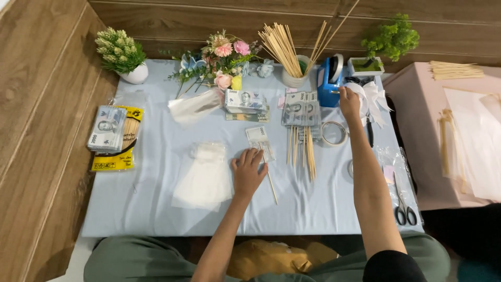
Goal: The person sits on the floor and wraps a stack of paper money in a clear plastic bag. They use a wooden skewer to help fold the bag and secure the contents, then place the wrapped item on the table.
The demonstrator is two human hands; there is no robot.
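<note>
1. The left hand (248, 169) is lying flat, fingers spread, on the pale blue table (151, 209). It's pressing down on a skewer (271, 184) with a folded banknote (258, 137) on its upper end, not gripping anything.
2. That banknote on its stick is sitting around the middle of the table, just left of a row of finished banknote sticks (301, 130).
3. The right hand (348, 102) is reaching far out to the blue tape dispenser (329, 78) at the back, fingertips touching its front edge. Can't tell if it's actually pinching a bit of tape.
4. A roll of clear tape (334, 133) is lying just below that hand.
5. A pile of clear plastic sleeves (205, 177) is sitting just left of the left hand.
6. A cup of bare skewers (292, 57) is standing beside the dispenser, with artificial flowers (222, 60) to its left.
7. Banknote stacks are lying at the far left (107, 129) and mid-back (244, 102).
8. Scissors (403, 206) are resting near the right edge.
</note>
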